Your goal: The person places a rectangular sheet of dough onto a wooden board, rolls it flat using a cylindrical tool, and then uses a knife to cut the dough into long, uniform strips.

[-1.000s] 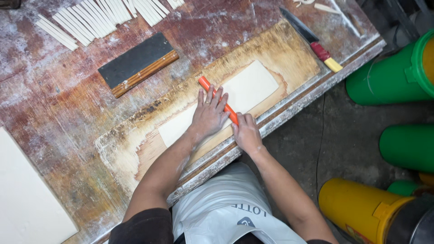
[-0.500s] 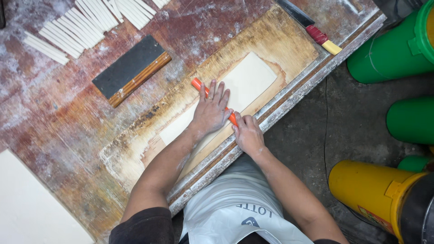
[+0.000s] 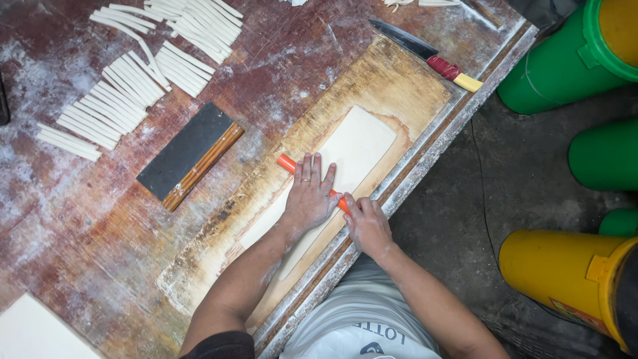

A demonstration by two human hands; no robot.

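Left hand (image 3: 310, 197) lies flat, fingers spread, pressing the orange plastic rolling pin (image 3: 287, 163) onto the pale rectangular dough sheet (image 3: 362, 143) on the worn wooden board (image 3: 392, 80). Right hand (image 3: 367, 225) curls over the pin's near end. Since a second ago the pin has rolled slightly toward the person, so the sheet is being flattened. Green plastic drums (image 3: 565, 60) and a yellow drum (image 3: 565, 279) stand on the floor; their contents are not visible.

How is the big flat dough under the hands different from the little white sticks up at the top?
The dough sheet is one wide, flat piece; the dough sticks are many thin, narrow strips. The sheet lies on the pale floured board under an orange roller and both hands; the sticks lie untouched in rows on the dark reddish table. Both are pale cream.
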